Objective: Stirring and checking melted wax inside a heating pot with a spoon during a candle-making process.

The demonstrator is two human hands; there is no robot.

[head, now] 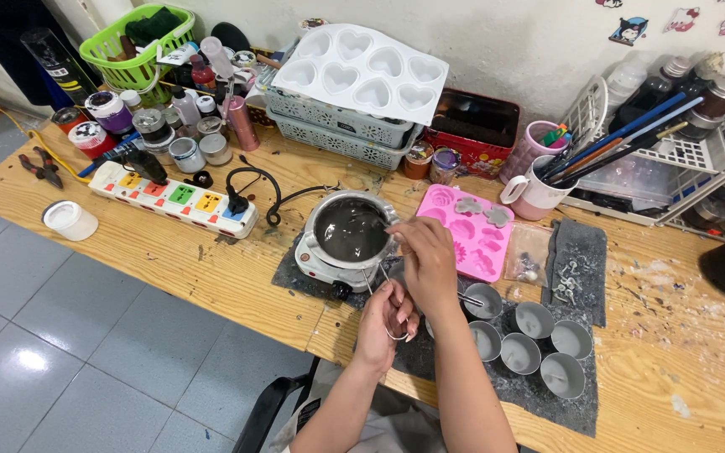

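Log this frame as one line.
left hand: grips thin metal tool | right hand: pinches something small beside round grey melting pot | small metal cups: nearby

Bare counter [169, 260] lies open to the left of the hands, between the power strip [174, 199] and the near edge, with only a white cup [70, 221] on it. Ahead, the pot [348, 231] on its small heater blocks the way. To the right, the pink mould [467, 231] and a cluster of tins [530, 340] crowd the mat. The far edge is packed with jars, baskets and a rack [673, 159].
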